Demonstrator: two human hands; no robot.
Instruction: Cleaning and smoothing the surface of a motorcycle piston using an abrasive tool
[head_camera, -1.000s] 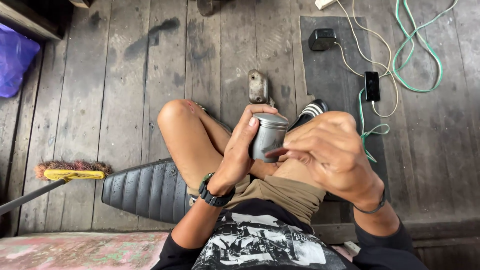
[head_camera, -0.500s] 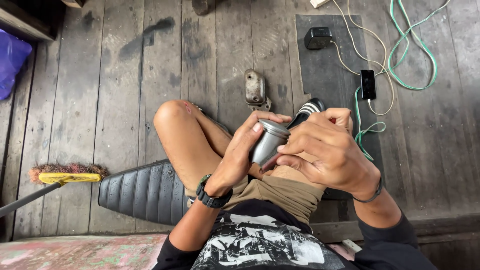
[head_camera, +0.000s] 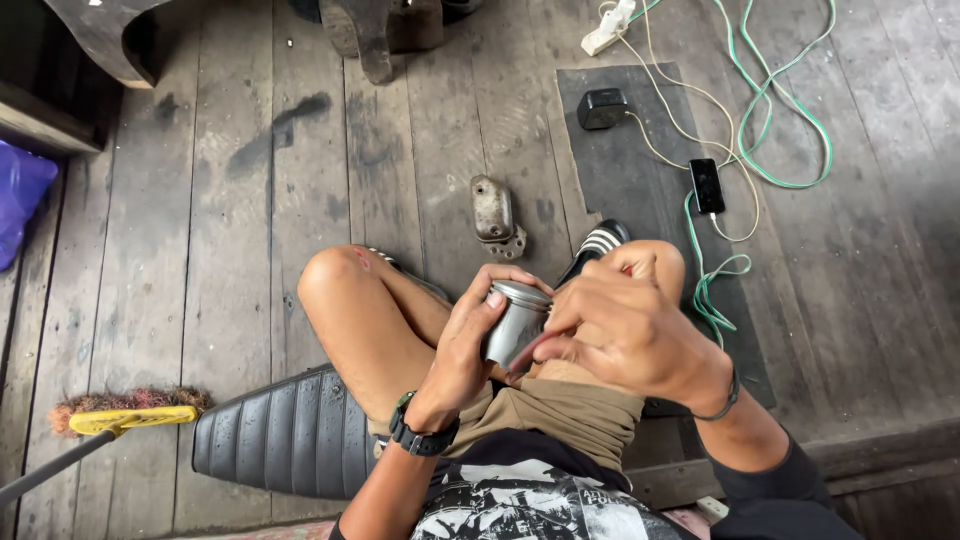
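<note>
The left hand (head_camera: 465, 345) grasps a metal piston (head_camera: 515, 320); the right hand (head_camera: 625, 325) pinches its side, work unfinished.

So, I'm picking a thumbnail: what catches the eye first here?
The metal cylinder at centre, held in the left hand with the right hand working at its side. Next, the green cable looping top right near a phone, and the yellow brush at lower left.

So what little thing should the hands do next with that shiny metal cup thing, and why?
Probably turn the metal cylinder slightly: the left hand wraps its side while the right hand fingertips press its lower edge, so only one part is within reach.
</note>
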